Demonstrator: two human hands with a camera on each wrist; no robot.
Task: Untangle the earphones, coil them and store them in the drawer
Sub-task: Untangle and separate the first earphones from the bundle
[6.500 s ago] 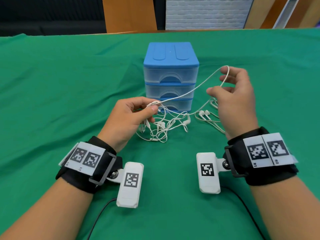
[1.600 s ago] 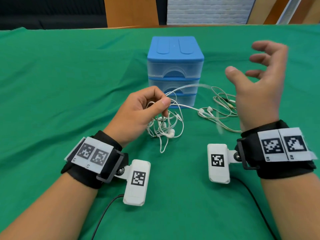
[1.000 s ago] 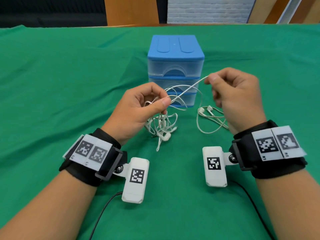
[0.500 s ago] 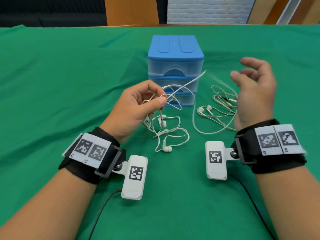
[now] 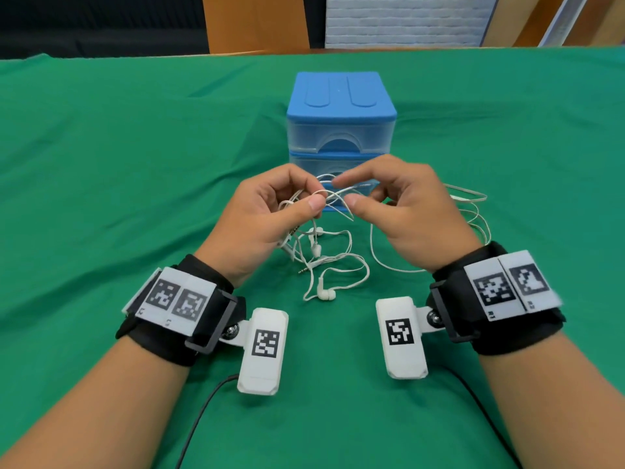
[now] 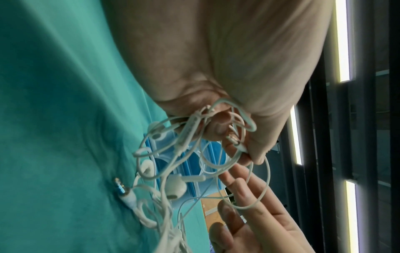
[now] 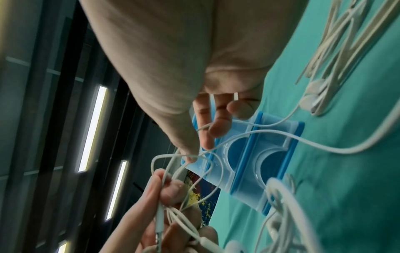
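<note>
A tangle of white earphones [image 5: 324, 265] hangs from my left hand [image 5: 313, 192] down to the green cloth, with one earbud [image 5: 326, 294] lying nearest me. The left thumb and fingers pinch a bunch of cable loops [image 6: 216, 164] and a jack plug. My right hand [image 5: 346, 191] is right beside it. Its thumb and index finger are apart and reach into the loops, with a cable running between them [image 7: 201, 149] but not gripped. The blue drawer unit [image 5: 340, 113] stands just behind both hands, all drawers closed.
A second set of white earphones [image 5: 473, 211] lies loose on the cloth to the right of the drawer unit, partly hidden by my right hand. Green cloth [image 5: 135, 164] covers the whole table. Black wrist-camera cables trail off toward me.
Half a second ago my right hand was open and raised to the right, away from the cables. It has come back left to the loops held by the left hand.
</note>
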